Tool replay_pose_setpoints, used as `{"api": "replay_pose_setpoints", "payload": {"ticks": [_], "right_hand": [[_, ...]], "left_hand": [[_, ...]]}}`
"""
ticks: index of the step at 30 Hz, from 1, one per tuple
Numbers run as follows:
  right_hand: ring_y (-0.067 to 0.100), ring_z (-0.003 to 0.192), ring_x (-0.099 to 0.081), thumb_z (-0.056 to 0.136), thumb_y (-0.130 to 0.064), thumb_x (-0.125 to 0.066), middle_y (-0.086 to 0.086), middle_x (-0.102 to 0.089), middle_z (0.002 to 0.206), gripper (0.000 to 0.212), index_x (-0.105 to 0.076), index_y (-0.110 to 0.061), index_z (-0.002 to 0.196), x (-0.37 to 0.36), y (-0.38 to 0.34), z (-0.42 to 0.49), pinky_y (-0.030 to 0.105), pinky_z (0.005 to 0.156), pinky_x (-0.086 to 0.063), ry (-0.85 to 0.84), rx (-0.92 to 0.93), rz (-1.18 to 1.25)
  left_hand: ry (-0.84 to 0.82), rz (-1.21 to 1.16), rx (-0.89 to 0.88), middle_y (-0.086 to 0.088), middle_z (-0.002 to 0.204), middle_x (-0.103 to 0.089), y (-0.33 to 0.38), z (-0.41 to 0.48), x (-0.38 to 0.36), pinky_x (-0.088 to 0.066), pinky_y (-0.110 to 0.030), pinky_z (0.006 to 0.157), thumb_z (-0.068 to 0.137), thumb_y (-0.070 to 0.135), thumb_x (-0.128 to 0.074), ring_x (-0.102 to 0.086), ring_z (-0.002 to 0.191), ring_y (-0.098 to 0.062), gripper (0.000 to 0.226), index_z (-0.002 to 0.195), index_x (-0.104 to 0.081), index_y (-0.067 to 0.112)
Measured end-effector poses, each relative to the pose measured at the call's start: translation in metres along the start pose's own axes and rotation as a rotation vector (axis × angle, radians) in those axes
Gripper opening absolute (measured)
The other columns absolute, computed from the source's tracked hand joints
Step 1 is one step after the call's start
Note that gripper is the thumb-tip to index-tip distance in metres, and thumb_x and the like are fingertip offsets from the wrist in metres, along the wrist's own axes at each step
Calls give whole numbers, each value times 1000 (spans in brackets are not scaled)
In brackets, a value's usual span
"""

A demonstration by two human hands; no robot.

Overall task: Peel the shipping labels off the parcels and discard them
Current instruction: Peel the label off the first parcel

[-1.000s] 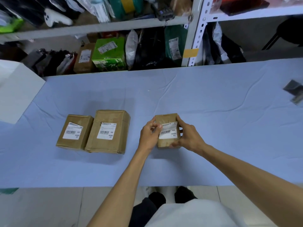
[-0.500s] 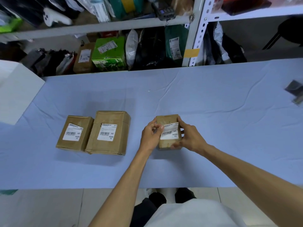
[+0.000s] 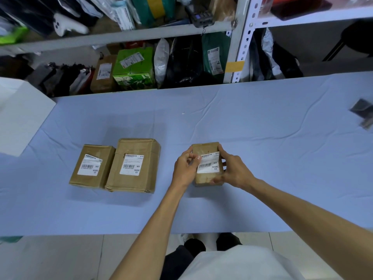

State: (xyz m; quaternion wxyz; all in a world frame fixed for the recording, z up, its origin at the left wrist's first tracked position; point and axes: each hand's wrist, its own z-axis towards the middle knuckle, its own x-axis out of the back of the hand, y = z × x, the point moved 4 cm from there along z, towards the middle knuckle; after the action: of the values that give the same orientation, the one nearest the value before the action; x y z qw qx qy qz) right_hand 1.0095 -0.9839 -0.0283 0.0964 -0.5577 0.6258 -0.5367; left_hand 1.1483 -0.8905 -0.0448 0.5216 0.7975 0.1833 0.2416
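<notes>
Head view. Three brown parcels on blue table [image 3: 262,138], each with one white label on top, so three labels counted.

Left parcel [image 3: 107,164] and mid parcel [image 3: 149,164] side by side, touching or nearly so, left of centre. Left label [image 3: 89,165] and mid label [image 3: 132,165] flat, barcodes legible, small print not.

Small parcel [image 3: 207,178] right of those, well apart from them, held between both hands just over or on the table; cannot tell which. Label [image 3: 209,163] on its upper face.

Two hands. Left hand [image 3: 186,168]: thumb and forefinger pinched on the label's left edge, other fingers curled. Edge itself hidden under the thumb; lifted or not, cannot tell. Right hand [image 3: 234,170]: gripping the small parcel's right side, fingers wrapped over the far right corner, thumb at the near edge, right side of the parcel covered.

White box [image 3: 18,118] at far left, cut off by the frame. Dark object [image 3: 363,114] at right edge, blurred and cut off, not identifiable. Shelf [image 3: 121,35] beyond the table, crowded with bags and boxes, one green box [image 3: 133,67] among them; exact count not possible.
</notes>
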Motion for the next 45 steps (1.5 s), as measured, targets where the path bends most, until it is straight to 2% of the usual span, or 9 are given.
{"api": "replay_pose_setpoints", "payload": {"ticks": [5, 9, 11, 14, 16, 18, 28, 38, 45], "right_hand": [[14, 97, -61, 59, -9, -87, -8, -57, 114, 121, -11, -21, 153, 0, 1, 0, 16, 76, -49, 1, 5, 5], [12, 95, -60, 59, -8, -87, -8, -56, 112, 120, -12, -22, 153, 0, 0, 0, 9, 70, -48, 2, 13, 9], [13, 96, -61, 59, -8, -87, -7, -57, 113, 121, -11, -22, 153, 0, 1, 0, 16, 74, -51, 5, 5, 11], [16, 99, -62, 58, -11, -88, -4, -59, 119, 125, -9, -22, 153, 0, 2, 1, 28, 81, -55, 4, -8, 0], [17, 100, -61, 58, -12, -88, -3, -58, 120, 125, -8, -21, 153, 0, 3, 2, 28, 83, -54, 3, -12, -11], [17, 101, -61, 58, -12, -88, -3, -58, 120, 125, -8, -20, 153, 0, 3, 2, 26, 83, -53, 3, -14, -14], [17, 101, -61, 59, -13, -88, -3, -58, 119, 125, -7, -20, 153, 0, 2, 2, 27, 83, -54, -5, 3, -20], [17, 100, -61, 59, -13, -88, -2, -58, 120, 125, -6, -20, 153, 0, 3, 3, 21, 79, -52, -6, 2, -17], [17, 101, -60, 60, -13, -88, -1, -58, 122, 124, -7, -20, 153, 0, 2, 2, 23, 80, -53, -7, 2, -18]], "left_hand": [[-6, -37, -1, 6, 151, -39, -1, 0, 0, -52, -50, 93, 94, 16, -58, -61, 113, -24, 15, 79, -57, 15], [7, -17, -22, 20, 137, -44, 2, -2, -1, -55, -45, 90, 95, 17, -56, -60, 112, -22, 11, 86, -58, 10], [12, -9, -39, 25, 130, -46, 1, -2, -1, -54, -44, 91, 95, 17, -56, -59, 112, -22, 11, 95, -59, 7], [-5, 16, -46, 10, 149, -39, 1, -2, -1, -50, -48, 96, 95, 19, -56, -55, 121, -25, 15, 79, -55, 19], [-8, 26, -30, 7, 152, -37, 4, -3, -1, -52, -47, 95, 95, 19, -56, -54, 123, -27, 18, 78, -54, 20], [-10, 28, -27, 6, 152, -36, 7, -5, 0, -54, -44, 92, 95, 19, -55, -55, 122, -28, 18, 78, -53, 18], [-23, 14, -28, 6, 152, -37, 6, -2, 0, -48, -51, 99, 94, 19, -57, -57, 121, -27, 20, 75, -54, 17], [-35, 6, -23, 8, 151, -38, 1, 0, 0, -49, -51, 98, 94, 22, -58, -57, 120, -24, 19, 76, -55, 18], [-33, -5, -25, 9, 151, -39, 2, 0, 0, -49, -51, 98, 93, 21, -58, -57, 119, -26, 21, 73, -55, 18]]}}
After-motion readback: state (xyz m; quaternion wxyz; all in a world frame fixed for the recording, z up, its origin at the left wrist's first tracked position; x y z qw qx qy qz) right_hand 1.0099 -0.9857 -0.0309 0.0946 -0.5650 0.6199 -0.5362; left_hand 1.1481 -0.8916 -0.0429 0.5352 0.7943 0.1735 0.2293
